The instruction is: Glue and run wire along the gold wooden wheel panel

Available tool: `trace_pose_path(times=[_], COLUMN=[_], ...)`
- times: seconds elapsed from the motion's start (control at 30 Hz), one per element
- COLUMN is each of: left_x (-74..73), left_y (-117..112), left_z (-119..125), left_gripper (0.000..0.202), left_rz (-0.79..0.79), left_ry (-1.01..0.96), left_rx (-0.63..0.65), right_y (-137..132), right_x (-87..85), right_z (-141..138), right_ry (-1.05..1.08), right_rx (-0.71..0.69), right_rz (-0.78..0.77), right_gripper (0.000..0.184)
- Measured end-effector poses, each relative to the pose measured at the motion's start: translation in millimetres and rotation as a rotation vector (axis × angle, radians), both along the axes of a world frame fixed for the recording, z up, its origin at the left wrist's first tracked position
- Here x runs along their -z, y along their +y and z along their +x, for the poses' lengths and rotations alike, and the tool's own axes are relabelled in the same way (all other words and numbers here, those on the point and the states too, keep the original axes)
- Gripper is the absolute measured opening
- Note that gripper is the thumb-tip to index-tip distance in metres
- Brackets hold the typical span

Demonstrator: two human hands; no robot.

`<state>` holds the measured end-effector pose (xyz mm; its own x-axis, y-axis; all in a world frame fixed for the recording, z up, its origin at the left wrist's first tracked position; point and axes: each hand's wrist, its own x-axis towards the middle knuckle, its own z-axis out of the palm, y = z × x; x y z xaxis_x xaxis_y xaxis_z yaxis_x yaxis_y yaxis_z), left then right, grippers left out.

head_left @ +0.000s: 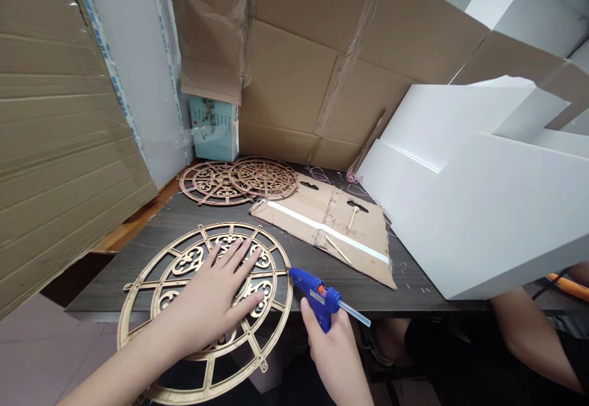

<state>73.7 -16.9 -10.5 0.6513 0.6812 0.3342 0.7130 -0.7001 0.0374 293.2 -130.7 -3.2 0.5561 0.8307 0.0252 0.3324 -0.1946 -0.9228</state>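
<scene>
While the dark table ran across the lower half of the frame, a big round wooden lattice panel lay lower left, partly past the table's near edge. Cardboard sheet sat right of centre; two more round panels, overlapping, lay left of centre, farther back. Step in hand looked like gluing at the big panel's right rim; next move, as judged, called for a steady nozzle and a still panel. Left hand was palm down on the panel, fingers spread, nothing gripped, forearm slanting up from bottom left. Right hand, lower centre, was wrapped round a blue glue gun, nozzle pointing up-left at the rim; contact and trigger squeeze couldn't be told. Glue stick poked out the gun's rear.
</scene>
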Motion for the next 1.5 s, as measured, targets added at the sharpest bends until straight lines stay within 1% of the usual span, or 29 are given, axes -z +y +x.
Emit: trace_pose_path(times=[0.1,0.17,0.3,0.37,0.43,0.5,0.57,0.63,0.73,0.87,1.1,1.2,1.3,1.37,1.5], left_x=[0.6,0.4,-0.4,-0.3,-0.2,-1.0,-3.4,-7.9,-16.5,-23.0,-22.5,-22.6,-19.7,-15.3,-8.3], left_y=[-0.8,-1.5,-1.4,-0.9,-0.6,-1.0,-2.0,-3.3,-5.1,-5.5,-4.9,-5.3,-4.6,-3.1,-0.8], left_z=[-0.2,-0.2,-0.2,0.0,0.1,0.5,1.1,2.2,4.4,6.0,5.0,4.4,3.7,3.0,1.8], left_gripper=[0.076,0.076,0.076,0.076,0.076,0.077,0.077,0.076,0.077,0.078,0.076,0.075,0.074,0.074,0.075], left_rz=[-0.004,-0.006,-0.015,-0.023,-0.031,-0.038,-0.046,-0.066,-0.136,-0.175,-0.157,-0.133,-0.117,-0.107,-0.053], left_ry=[-0.004,-0.012,-0.021,-0.026,-0.028,-0.018,-0.005,0.005,0.027,0.033,0.031,0.017,0.008,0.005,-0.012], left_rx=[0.001,0.001,0.0,0.004,0.006,0.004,-0.004,-0.013,-0.022,-0.032,-0.025,-0.024,-0.027,-0.022,-0.005], right_y=[0.9,1.8,3.3,4.0,5.5,7.8,10.2,11.5,10.6,10.9,16.3,19.1,26.4,30.6,26.9], right_x=[-4.2,-7.6,-10.6,-10.1,-10.2,-12.2,-16.2,-21.0,-26.4,-28.2,-31.1,-31.3,-30.8,-31.8,-35.5], right_z=[2.7,7.2,12.5,10.9,7.8,5.1,4.6,6.8,12.5,15.3,13.7,17.3,18.4,17.2,17.3], right_ry=[0.05,0.038,-0.02,-0.067,-0.107,-0.119,-0.111,-0.102,-0.103,-0.104,-0.071,-0.068,-0.077,-0.081,-0.063], right_rx=[-0.016,-0.071,-0.207,-0.208,-0.191,-0.215,-0.268,-0.312,-0.352,-0.336,-0.368,-0.322,-0.292,-0.318,-0.329], right_rz=[-0.027,-0.044,-0.131,-0.127,-0.091,-0.057,-0.045,-0.066,-0.105,-0.11,-0.08,-0.086,-0.069,-0.057,-0.042], right_gripper=[0.063,0.064,0.063,0.061,0.057,0.054,0.051,0.05,0.049,0.049,0.05,0.051,0.052,0.051,0.05])
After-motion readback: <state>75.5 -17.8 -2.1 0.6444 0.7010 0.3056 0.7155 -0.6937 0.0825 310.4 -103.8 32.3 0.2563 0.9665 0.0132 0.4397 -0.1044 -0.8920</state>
